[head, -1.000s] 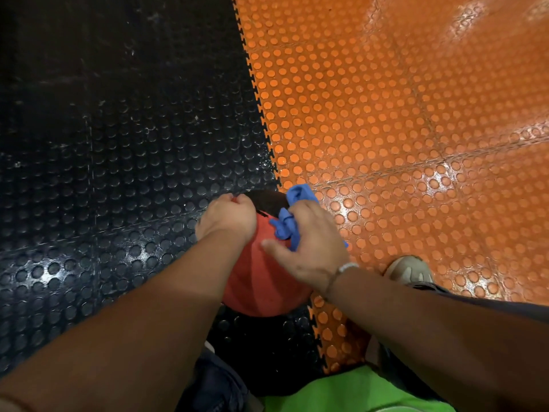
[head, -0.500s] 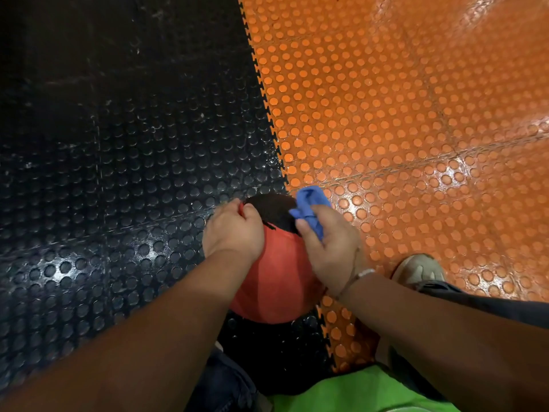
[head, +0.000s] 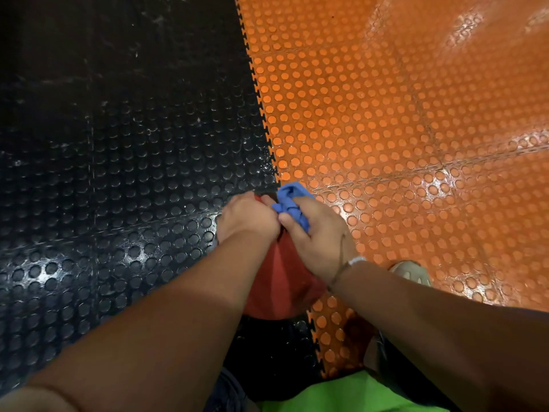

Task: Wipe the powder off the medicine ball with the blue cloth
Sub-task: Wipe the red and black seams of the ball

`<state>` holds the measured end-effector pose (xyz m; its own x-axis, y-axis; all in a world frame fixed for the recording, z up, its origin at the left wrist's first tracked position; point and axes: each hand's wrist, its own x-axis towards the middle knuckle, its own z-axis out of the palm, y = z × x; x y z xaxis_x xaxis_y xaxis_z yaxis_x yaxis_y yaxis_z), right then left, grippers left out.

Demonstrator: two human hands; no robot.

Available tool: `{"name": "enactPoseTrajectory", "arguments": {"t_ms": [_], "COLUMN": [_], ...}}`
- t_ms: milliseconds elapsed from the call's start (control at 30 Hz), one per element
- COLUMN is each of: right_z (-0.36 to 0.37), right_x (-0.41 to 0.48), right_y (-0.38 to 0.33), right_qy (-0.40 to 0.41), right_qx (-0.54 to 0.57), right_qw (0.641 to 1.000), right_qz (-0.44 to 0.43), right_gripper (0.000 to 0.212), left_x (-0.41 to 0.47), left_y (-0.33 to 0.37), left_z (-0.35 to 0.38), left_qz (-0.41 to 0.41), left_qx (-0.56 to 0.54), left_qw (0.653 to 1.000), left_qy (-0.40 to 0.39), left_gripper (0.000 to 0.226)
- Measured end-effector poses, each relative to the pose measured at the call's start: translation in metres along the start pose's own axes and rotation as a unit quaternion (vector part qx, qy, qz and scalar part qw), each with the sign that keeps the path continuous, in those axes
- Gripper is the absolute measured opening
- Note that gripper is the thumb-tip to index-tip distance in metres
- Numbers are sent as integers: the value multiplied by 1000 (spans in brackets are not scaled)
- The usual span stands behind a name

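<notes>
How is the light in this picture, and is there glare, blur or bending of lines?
Head view: bright glare on the orange tiles at upper right; the black tiles fade to dark at upper left; the tile seams bow, a wide-angle effect; the blue cloth looks sharp; the medicine ball sits in shadow.

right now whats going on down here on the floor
A person is cleaning a red medicine ball that sits on the seam between the black mat and the orange mat. The left hand holds the ball from above to steady it. The right hand grips a bunched blue cloth and presses it against the ball's far top. No powder can be made out on the visible red surface.
</notes>
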<state>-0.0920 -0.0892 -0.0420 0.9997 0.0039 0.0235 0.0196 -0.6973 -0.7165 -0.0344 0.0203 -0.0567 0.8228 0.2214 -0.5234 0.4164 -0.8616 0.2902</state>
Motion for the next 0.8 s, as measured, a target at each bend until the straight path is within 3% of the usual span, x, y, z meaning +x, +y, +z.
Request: {"name": "enactPoseTrajectory", "arguments": {"t_ms": [67, 100, 167, 233, 300, 367, 433, 533, 600, 633, 700, 800], "right_z": [-1, -3, -5, -1, 1, 0, 3, 10, 15, 13, 4, -7], "right_x": [-8, -10, -6, -2, 3, 4, 2, -4, -8, -8, -6, 3], "right_y": [14, 26, 48, 62, 64, 56, 41, 6, 3, 11, 34, 67], "right_qy": [-1, 4, 5, -37, -46, -14, 13, 46, 28, 10, -23, -88], "right_qx": [-3, 14, 101, 153, 146, 167, 175, 67, 6, -2, 22, 52], "right_qw": [1000, 1000, 972, 927, 920, 916, 931, 992, 999, 999, 998, 952], "right_qz": [-24, 23, 212, 340, 360, 364, 321, 93, -28, -36, 61, 288], "right_gripper": [31, 27, 23, 23, 26, 23, 17, 30, 41, 45, 41, 22], "left_x": [12, 17, 19, 9, -6, -17, -14, -2, 8, 10, 7, -1], "left_y": [-1, -3, -7, -13, -19, -26, -29, -24, -17, -15, -11, -9], "left_z": [-6, -8, -11, -11, -9, -3, -3, -9, -14, -14, -13, -10], "left_qz": [-41, -63, -78, 3, 170, 262, 256, 210, 176, 163, 151, 141], "left_qx": [-19, -32, -44, -41, -25, 18, 31, 15, 1, -5, -10, -12], "left_qw": [999, 997, 996, 998, 983, 965, 966, 977, 984, 987, 988, 990], "left_qy": [-24, -28, -8, 53, 62, 25, 25, 25, 7, 6, 13, 21], "left_gripper": [46, 49, 48, 46, 46, 55, 60, 43, 42, 42, 42, 43]}}
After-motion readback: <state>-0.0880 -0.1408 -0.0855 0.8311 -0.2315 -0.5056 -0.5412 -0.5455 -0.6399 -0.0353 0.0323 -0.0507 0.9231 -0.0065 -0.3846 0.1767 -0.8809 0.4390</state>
